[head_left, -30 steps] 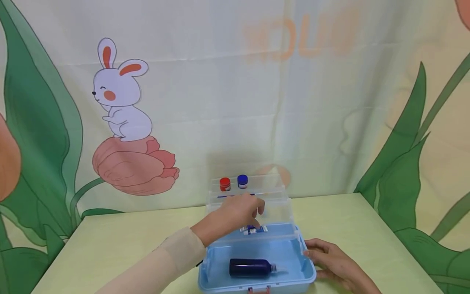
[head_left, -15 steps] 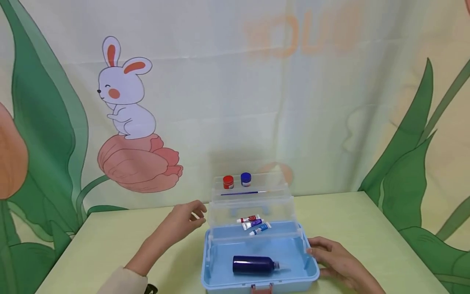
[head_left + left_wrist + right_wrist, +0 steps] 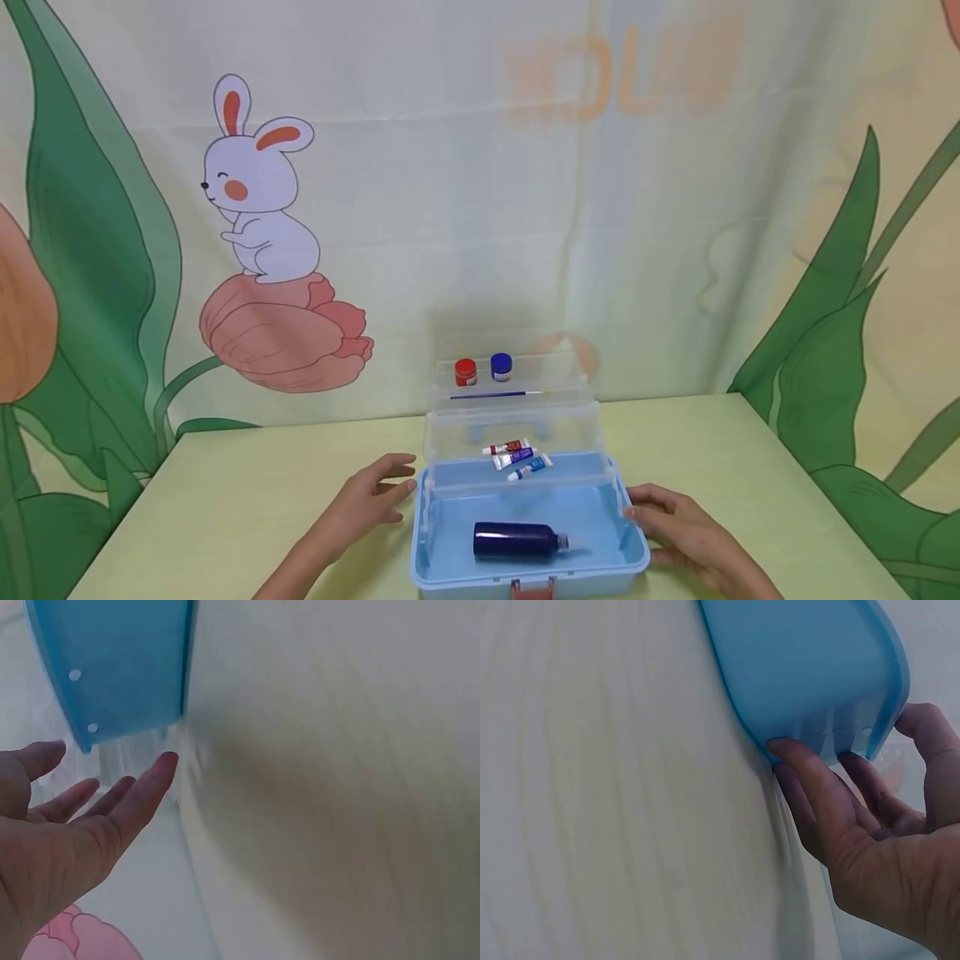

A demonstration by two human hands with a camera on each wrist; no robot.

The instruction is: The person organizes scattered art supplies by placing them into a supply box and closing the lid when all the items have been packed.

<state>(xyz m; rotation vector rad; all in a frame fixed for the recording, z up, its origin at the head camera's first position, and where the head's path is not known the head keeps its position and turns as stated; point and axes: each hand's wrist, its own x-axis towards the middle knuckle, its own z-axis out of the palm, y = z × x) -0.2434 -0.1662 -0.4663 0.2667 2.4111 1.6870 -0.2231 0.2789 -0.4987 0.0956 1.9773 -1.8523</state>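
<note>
A light blue storage box (image 3: 450,571) stands with its clear tiers (image 3: 555,425) raised at the back. Inside the base, a dark bottle (image 3: 513,540) with a pointed clear nozzle lies on its side. Red, purple and blue paint tubes (image 3: 513,457) lie together in the lower clear tier. Higher up are a paintbrush (image 3: 491,394), a red jar (image 3: 466,372) and a blue jar (image 3: 501,367). My left hand (image 3: 367,504) is beside the box's left wall, fingers spread and holding nothing. My right hand (image 3: 693,533) holds the box's right side, thumb at the rim, fingers against the outer wall.
The pale green tabletop (image 3: 247,500) extends on both sides of the box. A printed curtain (image 3: 465,208) with a rabbit and plants hangs close behind the raised tiers. A reddish latch (image 3: 534,588) sits on the box's front.
My left hand has come away from above the paint tubes, moving left and then down to the box's left side. The right hand has stayed at the right side.
</note>
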